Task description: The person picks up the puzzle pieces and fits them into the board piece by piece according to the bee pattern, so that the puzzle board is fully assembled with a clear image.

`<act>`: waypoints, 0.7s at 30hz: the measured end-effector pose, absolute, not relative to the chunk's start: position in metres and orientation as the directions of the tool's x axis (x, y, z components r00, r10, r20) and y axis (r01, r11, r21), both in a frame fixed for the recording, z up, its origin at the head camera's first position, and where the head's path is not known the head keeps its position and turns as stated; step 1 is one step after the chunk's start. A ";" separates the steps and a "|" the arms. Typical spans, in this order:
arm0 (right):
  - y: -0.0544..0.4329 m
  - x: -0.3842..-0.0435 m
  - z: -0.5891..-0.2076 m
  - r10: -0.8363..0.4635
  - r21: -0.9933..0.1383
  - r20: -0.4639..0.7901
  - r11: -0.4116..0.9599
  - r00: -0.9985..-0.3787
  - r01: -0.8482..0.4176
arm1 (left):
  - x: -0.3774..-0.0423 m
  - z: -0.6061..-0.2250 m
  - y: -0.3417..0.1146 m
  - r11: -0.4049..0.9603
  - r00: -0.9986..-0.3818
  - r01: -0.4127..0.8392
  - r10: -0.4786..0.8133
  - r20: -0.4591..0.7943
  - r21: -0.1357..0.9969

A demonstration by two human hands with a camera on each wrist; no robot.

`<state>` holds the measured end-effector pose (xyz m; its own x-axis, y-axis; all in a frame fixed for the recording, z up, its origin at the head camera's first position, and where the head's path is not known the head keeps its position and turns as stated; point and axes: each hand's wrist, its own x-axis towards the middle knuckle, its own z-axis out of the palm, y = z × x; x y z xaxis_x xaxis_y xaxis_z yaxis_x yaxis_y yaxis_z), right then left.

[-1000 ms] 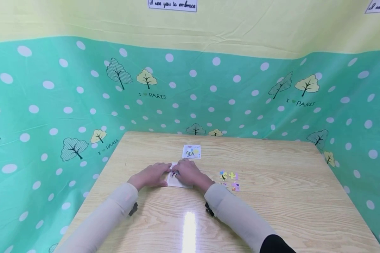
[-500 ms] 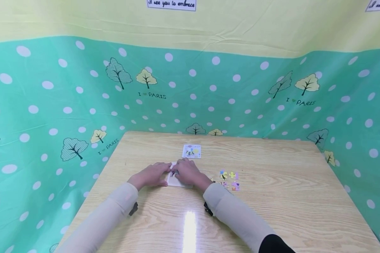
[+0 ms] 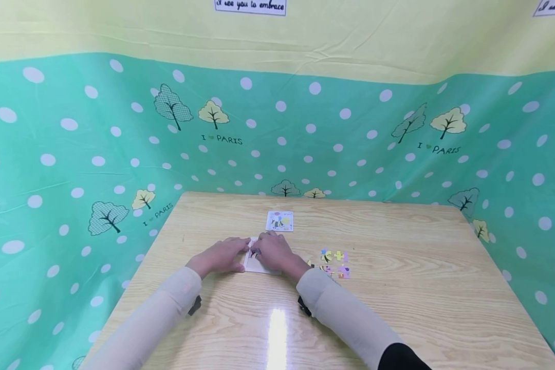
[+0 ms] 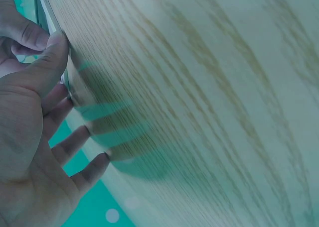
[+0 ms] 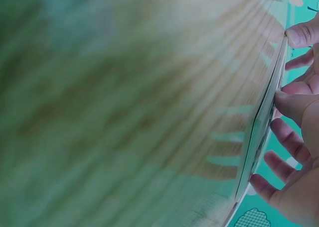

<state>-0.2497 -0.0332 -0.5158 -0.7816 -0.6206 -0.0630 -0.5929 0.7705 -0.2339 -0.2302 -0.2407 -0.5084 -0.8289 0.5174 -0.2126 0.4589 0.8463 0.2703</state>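
A white puzzle tray [image 3: 256, 265] lies flat on the table between the two hands, with dark and coloured puzzle picture showing in part near its upper left. My left hand [image 3: 221, 255] rests at the tray's left side, thumb and fingers touching its edge. In the left wrist view its fingers [image 4: 79, 140] are spread with tips on the table. My right hand [image 3: 277, 252] lies over the tray and covers much of it. The right wrist view shows its fingertips [image 5: 280, 98] touching the tray from above. Any piece under them is hidden.
Several loose puzzle pieces [image 3: 338, 256] in yellow, purple and black lie right of the right hand, some partly behind the wrist. A picture card [image 3: 279, 221] with a bee lies beyond the tray. Green dotted cloth [image 3: 314, 139] hangs around the wooden table [image 3: 421, 288].
Both hands stay in nearly the same place on the tray; the right wrist has shifted very slightly left, showing a little more of the loose pieces beside it.
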 end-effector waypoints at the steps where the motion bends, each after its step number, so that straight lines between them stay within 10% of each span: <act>1: -0.033 -0.250 -0.515 -0.622 -0.231 -0.066 0.770 -0.780 -0.595 | -0.230 -0.508 -0.241 0.845 -0.829 0.460 0.519 -0.211 0.273; 21: -0.021 -0.247 -0.510 -0.687 -0.258 -0.075 0.714 -0.723 -0.651 | -0.230 -0.506 -0.239 0.852 -0.835 0.444 0.506 -0.217 0.276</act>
<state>-0.2471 -0.0215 -0.5105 -0.7231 -0.6866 -0.0754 -0.6510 0.7139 -0.2580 -0.2296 -0.2389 -0.5062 -0.8349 0.5057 -0.2172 0.4445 0.8523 0.2758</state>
